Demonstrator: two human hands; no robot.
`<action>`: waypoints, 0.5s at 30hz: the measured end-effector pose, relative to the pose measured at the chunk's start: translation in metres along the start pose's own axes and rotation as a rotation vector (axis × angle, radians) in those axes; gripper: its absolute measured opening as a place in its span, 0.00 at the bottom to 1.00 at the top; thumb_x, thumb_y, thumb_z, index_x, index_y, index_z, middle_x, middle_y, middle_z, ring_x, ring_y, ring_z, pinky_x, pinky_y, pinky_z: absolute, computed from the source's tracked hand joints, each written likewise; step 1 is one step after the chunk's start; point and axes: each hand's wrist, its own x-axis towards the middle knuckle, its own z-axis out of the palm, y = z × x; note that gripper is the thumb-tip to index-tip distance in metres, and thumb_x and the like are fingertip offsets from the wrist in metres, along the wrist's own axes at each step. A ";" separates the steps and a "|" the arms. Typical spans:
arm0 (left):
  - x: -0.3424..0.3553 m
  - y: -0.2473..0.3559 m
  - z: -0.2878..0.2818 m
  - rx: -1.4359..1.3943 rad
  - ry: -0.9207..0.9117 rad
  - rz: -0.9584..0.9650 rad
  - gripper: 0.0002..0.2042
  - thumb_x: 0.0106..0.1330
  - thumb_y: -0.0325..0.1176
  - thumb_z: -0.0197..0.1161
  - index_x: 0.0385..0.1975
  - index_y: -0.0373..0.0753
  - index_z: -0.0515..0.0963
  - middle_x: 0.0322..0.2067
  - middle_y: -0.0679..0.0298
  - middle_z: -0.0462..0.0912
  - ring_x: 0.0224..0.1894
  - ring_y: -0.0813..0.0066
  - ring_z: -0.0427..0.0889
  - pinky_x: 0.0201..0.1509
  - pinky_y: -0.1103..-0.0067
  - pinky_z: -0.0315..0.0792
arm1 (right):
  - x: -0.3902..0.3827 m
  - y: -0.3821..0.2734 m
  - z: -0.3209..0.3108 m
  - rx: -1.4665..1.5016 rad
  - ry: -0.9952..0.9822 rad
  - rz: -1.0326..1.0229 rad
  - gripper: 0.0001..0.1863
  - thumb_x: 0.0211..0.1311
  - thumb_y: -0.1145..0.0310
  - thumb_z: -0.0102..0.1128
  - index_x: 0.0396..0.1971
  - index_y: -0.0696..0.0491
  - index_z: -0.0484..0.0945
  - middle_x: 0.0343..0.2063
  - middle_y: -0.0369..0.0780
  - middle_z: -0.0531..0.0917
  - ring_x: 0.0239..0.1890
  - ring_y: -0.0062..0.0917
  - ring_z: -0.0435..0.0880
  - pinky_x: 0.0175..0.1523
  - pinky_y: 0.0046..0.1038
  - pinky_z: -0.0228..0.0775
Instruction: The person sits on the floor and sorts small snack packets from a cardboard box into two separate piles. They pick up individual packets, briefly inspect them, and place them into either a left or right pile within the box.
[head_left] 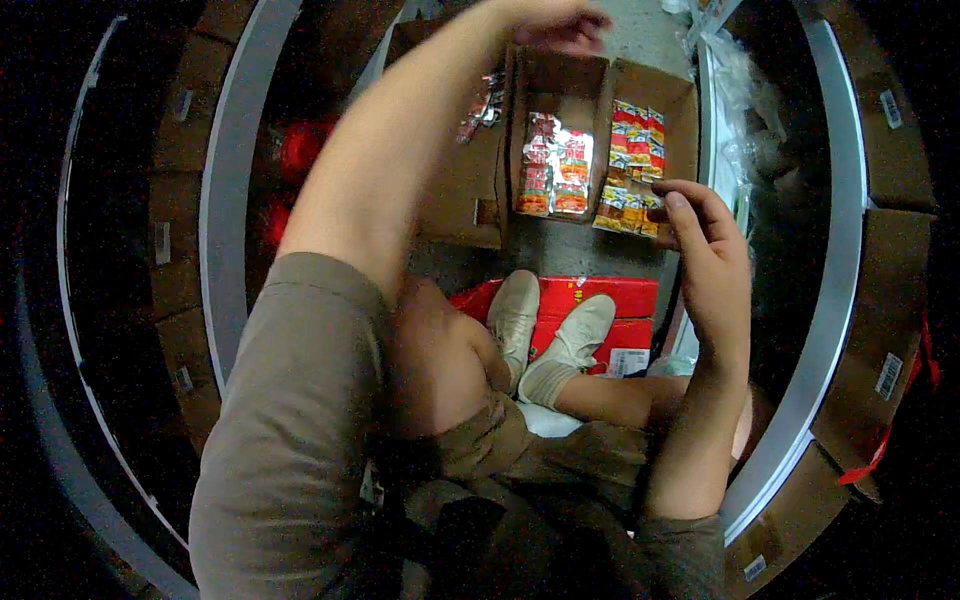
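Observation:
My left hand point(562, 25) reaches out at the top edge, above the far end of the middle cardboard box point(560, 68). Motion smears its fingers, so any grip is unclear. Inside that box lie shiny red-and-white sachets point(556, 165). My right hand point(712, 232) is at the near right corner of the right cardboard box point(680, 105), its thumb and fingertips drawn close together beside yellow-and-red sachets point(632, 140). Anything between those fingertips is too small to make out. My left forearm partly covers a third cardboard box point(455, 200), where more small sachets point(484, 105) show.
My shoes point(578, 338) rest on a flat red carton point(630, 300) before the boxes. Pale shelf rails point(232, 180) curve along both sides, with labelled cardboard boxes point(895, 270) behind them. Clear plastic wrapping point(738, 110) hangs at the right.

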 end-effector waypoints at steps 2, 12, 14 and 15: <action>-0.020 0.014 -0.043 -0.266 -0.099 -0.096 0.13 0.69 0.40 0.51 0.21 0.46 0.70 0.17 0.71 0.71 0.23 0.76 0.73 0.30 0.81 0.72 | -0.001 -0.001 -0.002 -0.001 0.005 0.015 0.14 0.68 0.64 0.52 0.46 0.57 0.76 0.40 0.37 0.81 0.41 0.17 0.78 0.44 0.19 0.69; 0.037 -0.309 -0.170 1.179 0.096 -0.205 0.32 0.63 0.51 0.55 0.64 0.43 0.60 0.47 0.51 0.80 0.46 0.54 0.80 0.50 0.66 0.73 | 0.012 0.002 0.004 0.052 -0.045 0.140 0.13 0.65 0.65 0.56 0.44 0.57 0.77 0.37 0.36 0.81 0.40 0.18 0.77 0.47 0.20 0.68; 0.031 -0.352 -0.174 0.882 0.386 -0.307 0.28 0.63 0.51 0.55 0.60 0.43 0.67 0.47 0.53 0.81 0.46 0.55 0.80 0.50 0.68 0.73 | 0.017 0.009 0.002 0.059 -0.076 0.129 0.13 0.65 0.65 0.56 0.44 0.57 0.77 0.37 0.36 0.81 0.40 0.19 0.77 0.48 0.20 0.68; 0.033 -0.360 -0.166 0.773 0.456 -0.332 0.27 0.63 0.51 0.55 0.58 0.44 0.70 0.46 0.54 0.81 0.46 0.56 0.81 0.51 0.68 0.73 | 0.019 0.012 0.003 0.062 -0.067 0.131 0.13 0.65 0.65 0.56 0.44 0.57 0.77 0.37 0.37 0.81 0.40 0.19 0.77 0.47 0.21 0.68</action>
